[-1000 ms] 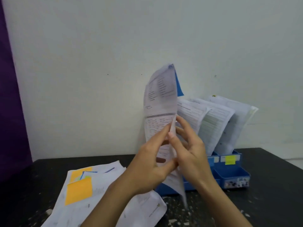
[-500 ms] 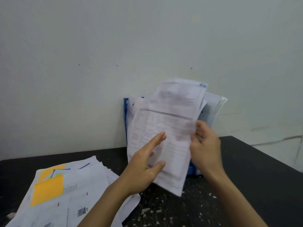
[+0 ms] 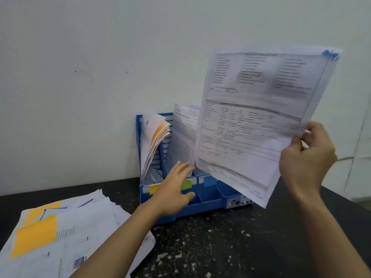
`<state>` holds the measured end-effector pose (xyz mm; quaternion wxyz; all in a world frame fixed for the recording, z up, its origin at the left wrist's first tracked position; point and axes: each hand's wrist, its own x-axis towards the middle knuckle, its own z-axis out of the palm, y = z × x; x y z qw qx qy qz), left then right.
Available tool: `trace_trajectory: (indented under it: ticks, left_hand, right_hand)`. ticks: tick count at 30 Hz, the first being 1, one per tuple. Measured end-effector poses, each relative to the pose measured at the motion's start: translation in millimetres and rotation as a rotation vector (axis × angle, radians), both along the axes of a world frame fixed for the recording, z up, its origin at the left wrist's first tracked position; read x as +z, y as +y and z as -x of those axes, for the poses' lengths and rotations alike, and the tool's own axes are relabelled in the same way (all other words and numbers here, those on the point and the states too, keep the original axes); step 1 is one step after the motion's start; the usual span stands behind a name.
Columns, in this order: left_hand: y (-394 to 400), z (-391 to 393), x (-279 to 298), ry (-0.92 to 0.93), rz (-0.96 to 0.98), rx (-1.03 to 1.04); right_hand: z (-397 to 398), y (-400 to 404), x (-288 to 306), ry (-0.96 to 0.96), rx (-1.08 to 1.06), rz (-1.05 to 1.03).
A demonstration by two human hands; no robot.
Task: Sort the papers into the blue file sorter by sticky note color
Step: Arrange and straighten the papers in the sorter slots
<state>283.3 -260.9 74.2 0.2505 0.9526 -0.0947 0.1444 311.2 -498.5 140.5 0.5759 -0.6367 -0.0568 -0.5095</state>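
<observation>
My right hand [image 3: 307,157] grips the right edge of a printed paper [image 3: 255,121], held up in the air over the right part of the blue file sorter [image 3: 208,203]. A blue sticky note [image 3: 330,54] peeks out at the paper's top right corner. My left hand [image 3: 175,189] is open, fingers spread, reaching over the sorter's front wall near the green label [image 3: 187,184]. Yellow [image 3: 154,188] and blue [image 3: 209,181] labels sit on the same wall. Papers with orange notes [image 3: 154,141] stand in the left slot, more sheets [image 3: 183,137] in the middle one.
A loose pile of papers [image 3: 80,237] with orange sticky notes [image 3: 35,237] lies on the dark speckled table [image 3: 220,247] at the lower left. The sorter stands against a white wall [image 3: 100,77]. The table's right edge runs past my right arm.
My left hand let go of the paper and reached down to the sorter. My right hand lifted the paper up and to the right. The view swung so the sorter shows.
</observation>
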Motion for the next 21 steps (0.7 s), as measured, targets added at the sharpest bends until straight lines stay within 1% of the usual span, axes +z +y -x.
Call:
trace_trajectory:
  ticks: [4, 8, 10, 13, 16, 21]
  left_hand:
    - [0.2, -19.8, -0.7, 0.099, -0.219, 0.095]
    - [3.6, -32.2, -2.5, 0.192, -0.386, 0.146]
    - [7.5, -35.8, -8.4, 0.231, -0.467, 0.154]
    - [9.9, -37.0, -19.7, 0.183, -0.551, 0.174]
    - [10.4, -37.3, -26.8, 0.133, -0.578, 0.18]
    - [12.1, -37.6, -31.1, 0.071, -0.541, 0.173]
  right_hand:
    - [-9.2, -10.2, -0.5, -0.006, -0.089, 0.017]
    - [-17.8, -14.5, 2.3, -0.023, -0.141, 0.042]
    - [-20.1, -8.4, 4.7, -0.004, -0.125, 0.073]
    - [-30.8, 9.1, 6.0, 0.066, -0.054, 0.113]
    - [-53.7, 28.9, 2.6, 0.138, 0.024, 0.155]
    - [-97.1, 65.0, 3.3, 0.199, 0.101, 0.196]
